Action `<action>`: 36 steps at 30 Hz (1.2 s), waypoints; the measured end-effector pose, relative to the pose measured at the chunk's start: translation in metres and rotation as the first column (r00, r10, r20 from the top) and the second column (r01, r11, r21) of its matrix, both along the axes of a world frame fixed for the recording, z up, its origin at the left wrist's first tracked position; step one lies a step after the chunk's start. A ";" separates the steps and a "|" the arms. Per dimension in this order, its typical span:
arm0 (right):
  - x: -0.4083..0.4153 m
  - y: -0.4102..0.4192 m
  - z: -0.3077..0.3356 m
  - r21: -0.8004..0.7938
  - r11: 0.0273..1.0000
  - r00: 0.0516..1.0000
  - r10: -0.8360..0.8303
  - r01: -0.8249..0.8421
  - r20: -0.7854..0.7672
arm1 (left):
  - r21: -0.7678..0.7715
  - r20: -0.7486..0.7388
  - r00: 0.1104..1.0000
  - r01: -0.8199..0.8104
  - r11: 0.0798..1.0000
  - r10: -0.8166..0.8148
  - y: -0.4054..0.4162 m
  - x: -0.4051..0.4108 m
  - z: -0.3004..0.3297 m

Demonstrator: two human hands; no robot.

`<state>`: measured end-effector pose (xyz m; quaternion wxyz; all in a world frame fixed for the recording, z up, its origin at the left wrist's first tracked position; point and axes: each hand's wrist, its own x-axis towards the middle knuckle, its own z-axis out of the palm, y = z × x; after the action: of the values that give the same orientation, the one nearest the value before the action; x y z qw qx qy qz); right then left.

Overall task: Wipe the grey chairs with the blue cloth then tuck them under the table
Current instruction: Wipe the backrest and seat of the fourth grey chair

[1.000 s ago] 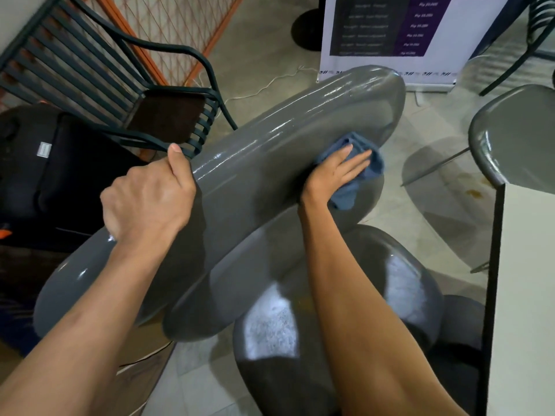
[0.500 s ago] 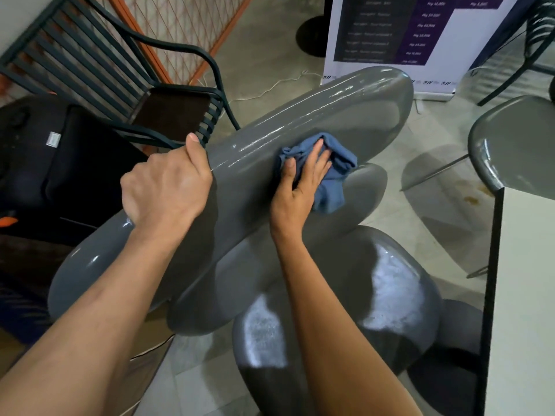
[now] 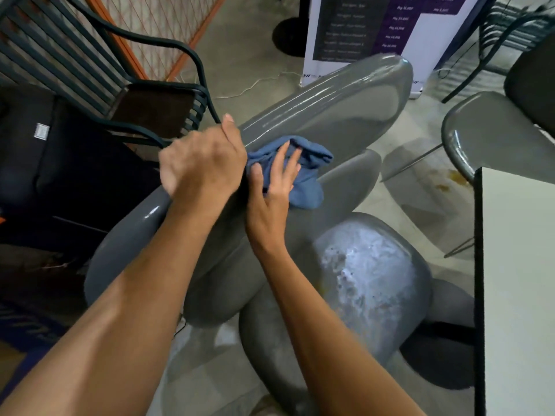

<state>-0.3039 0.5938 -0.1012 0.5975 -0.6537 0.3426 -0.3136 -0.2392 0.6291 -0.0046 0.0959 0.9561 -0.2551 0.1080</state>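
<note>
Left hand (image 3: 201, 163) grips the grey chair's backrest (image 3: 327, 115), fingers curled over its top edge. Right hand (image 3: 273, 190) presses the blue cloth (image 3: 306, 172) flat against the backrest, fingers spread. Risk: cloth bunches and skips patches; the seat (image 3: 369, 283) looks smeared. No containers visible. Tabletop (image 3: 519, 265) right.

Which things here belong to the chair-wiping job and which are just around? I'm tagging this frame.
In the job: grey chair, blue cloth, left hand, right hand, white table, second grey chair.
Just around: green metal chair, black bag, price banner.
</note>
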 end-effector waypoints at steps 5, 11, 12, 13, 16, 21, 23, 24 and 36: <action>-0.003 -0.008 -0.015 0.116 0.990 0.990 -0.072 0.085 -0.118 | 0.077 -0.236 0.972 0.006 0.997 0.012 0.001 0.006 0.014; -0.006 -0.031 -0.016 0.354 0.918 0.967 -0.100 0.180 -0.233 | 0.109 -0.509 0.856 0.170 0.979 -0.092 0.042 0.015 0.028; -0.007 -0.025 -0.013 0.362 0.918 0.971 -0.079 0.160 -0.227 | 0.127 -0.542 0.836 0.174 0.976 -0.079 0.053 0.016 0.027; -0.009 -0.013 -0.011 0.360 0.924 0.973 -0.051 0.132 -0.225 | 0.137 -0.566 0.821 0.173 0.975 -0.066 0.064 0.017 0.025; -0.022 0.050 -0.003 0.279 0.960 0.977 0.046 0.013 -0.206 | 0.115 -0.618 0.784 0.170 0.979 -0.063 0.086 0.023 0.017; -0.048 0.161 0.007 0.333 0.930 0.972 0.202 -0.154 -0.117 | 0.065 -0.610 0.783 0.200 0.978 -0.120 0.094 0.027 0.015; -0.044 0.148 0.013 0.370 0.920 0.977 0.181 -0.127 -0.114 | 0.061 -0.597 0.795 0.172 0.983 -0.102 0.110 0.021 0.014; -0.040 0.133 0.015 0.361 0.929 0.983 0.131 -0.077 -0.128 | 0.054 -0.602 0.794 0.145 0.988 -0.084 0.123 0.019 0.014; -0.039 0.106 0.011 0.294 0.950 0.985 -0.059 0.106 -0.163 | -0.065 -0.519 0.854 -0.073 0.995 0.028 0.152 -0.015 0.014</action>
<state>-0.3426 0.7003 -0.0905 0.6484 -0.5621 0.4582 -0.2316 -0.2538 0.7807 0.0090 0.1975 0.9514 -0.1902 -0.1401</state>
